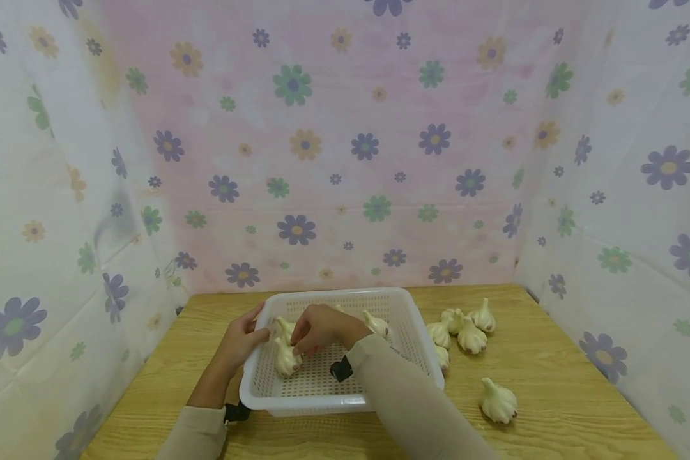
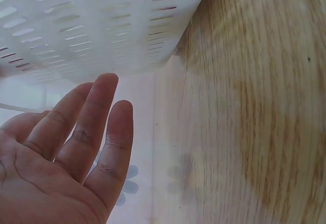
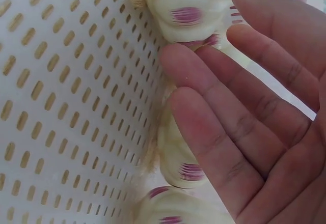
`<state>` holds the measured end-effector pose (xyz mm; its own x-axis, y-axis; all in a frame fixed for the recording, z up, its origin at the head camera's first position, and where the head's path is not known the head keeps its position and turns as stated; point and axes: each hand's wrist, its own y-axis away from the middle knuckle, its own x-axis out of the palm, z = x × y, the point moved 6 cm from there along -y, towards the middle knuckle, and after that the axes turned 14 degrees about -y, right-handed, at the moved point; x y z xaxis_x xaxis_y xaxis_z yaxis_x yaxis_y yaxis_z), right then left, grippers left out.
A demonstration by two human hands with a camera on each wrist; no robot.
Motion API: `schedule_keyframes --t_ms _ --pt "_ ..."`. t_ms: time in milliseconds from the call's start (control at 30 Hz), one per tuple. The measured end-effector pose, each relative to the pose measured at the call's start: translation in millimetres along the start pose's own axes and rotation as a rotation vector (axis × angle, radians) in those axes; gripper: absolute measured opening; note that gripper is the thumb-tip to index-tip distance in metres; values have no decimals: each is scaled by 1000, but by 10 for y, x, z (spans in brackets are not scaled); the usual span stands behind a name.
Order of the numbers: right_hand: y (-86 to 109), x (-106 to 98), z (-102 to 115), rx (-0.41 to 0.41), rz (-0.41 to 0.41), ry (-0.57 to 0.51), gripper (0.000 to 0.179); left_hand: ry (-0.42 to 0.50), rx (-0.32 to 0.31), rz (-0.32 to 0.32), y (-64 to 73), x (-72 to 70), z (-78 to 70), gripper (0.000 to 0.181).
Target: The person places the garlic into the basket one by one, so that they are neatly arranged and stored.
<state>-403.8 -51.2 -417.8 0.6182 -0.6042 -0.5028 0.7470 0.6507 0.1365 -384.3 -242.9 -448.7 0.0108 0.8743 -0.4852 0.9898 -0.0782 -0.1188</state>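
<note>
A white perforated plastic basket (image 1: 345,401) stands on the wooden table with garlic bulbs inside. At its left rim my left hand (image 1: 243,338) holds on, thumb over the edge; the left wrist view shows the other fingers fairly straight along the outer wall. My right hand (image 1: 326,327) is inside the basket, its fingertips at a cream garlic bulb (image 1: 286,359) near the left wall. In the right wrist view this bulb (image 3: 188,10) rests at the basket's floor, with the fingers extended beside it. Another bulb (image 1: 283,324) sits just behind, partly hidden by the right hand.
Inside the basket, a further bulb (image 1: 375,324) lies toward the back right. Several loose bulbs (image 1: 471,335) cluster on the table to the right of the basket. One bulb (image 1: 499,401) lies apart, nearer the front. Flowered cloth (image 1: 345,179) surrounds the table at the back and sides.
</note>
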Motion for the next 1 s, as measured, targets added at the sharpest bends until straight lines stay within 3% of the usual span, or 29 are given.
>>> schedule_keyframes --t_ms 200,433,733,933,1000 --pt "20 -14 45 -12 -6 10 20 6 -4 -3 3 -17 12 77" --pt "125 -148 190 -99 -17 60 30 -5 -7 -23 14 -19 -6 75" --pt "394 -330 456 -267 -2 147 31 -15 13 -16 -1 -4 -54 75" --pt "645 -466 547 -316 -42 136 27 -19 -8 -22 101 -32 -222 74" --pt "735 -516 551 -323 -63 129 25 -24 -14 -25 105 -32 -215 74"
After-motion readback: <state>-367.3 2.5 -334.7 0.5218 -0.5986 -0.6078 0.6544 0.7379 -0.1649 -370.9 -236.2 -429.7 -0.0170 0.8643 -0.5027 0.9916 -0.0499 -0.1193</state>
